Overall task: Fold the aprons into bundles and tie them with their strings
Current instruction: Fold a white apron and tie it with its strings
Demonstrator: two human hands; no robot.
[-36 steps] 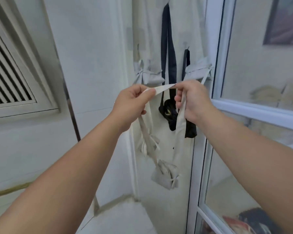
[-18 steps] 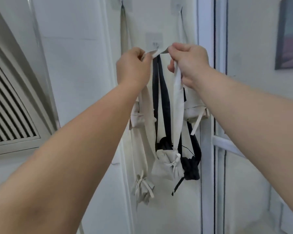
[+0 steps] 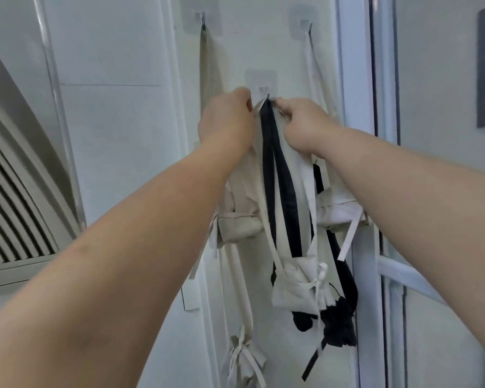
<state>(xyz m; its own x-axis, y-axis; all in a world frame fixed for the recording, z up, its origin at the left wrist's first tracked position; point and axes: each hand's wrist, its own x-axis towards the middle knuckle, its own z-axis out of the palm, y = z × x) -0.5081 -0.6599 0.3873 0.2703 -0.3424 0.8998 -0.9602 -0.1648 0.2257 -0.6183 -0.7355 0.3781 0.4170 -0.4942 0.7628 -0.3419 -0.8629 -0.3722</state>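
Left hand (image 3: 226, 121): raised to the wall, fingers curled, gripping the left side of the cream strap (image 3: 259, 106).
Right hand (image 3: 303, 127): level with the left, pinching the right side of the same strap just beside the middle hook (image 3: 267, 95).
Cream bundle (image 3: 294, 281): folded, tied with a bow, hanging below the hands on that strap.
Step in hand: judged to be looping the strap over the middle hook; I cannot tell whether it is seated yet.
Black bundle (image 3: 336, 320): tied, hanging from the middle hook behind the cream one.
Other bundles: left bundle (image 3: 238, 225), right bundle (image 3: 336, 211) and low bundle (image 3: 244, 357) all hang tied against the wall.
Progress: every apron in view is bundled and tied; only the hanging of this one appears to be left.
Edges: door frame (image 3: 359, 135) stands close on the right; the hook tip is small and already carries the black strap (image 3: 280, 191).
Open room: bare wall to the left, towards the vent (image 3: 11, 205).
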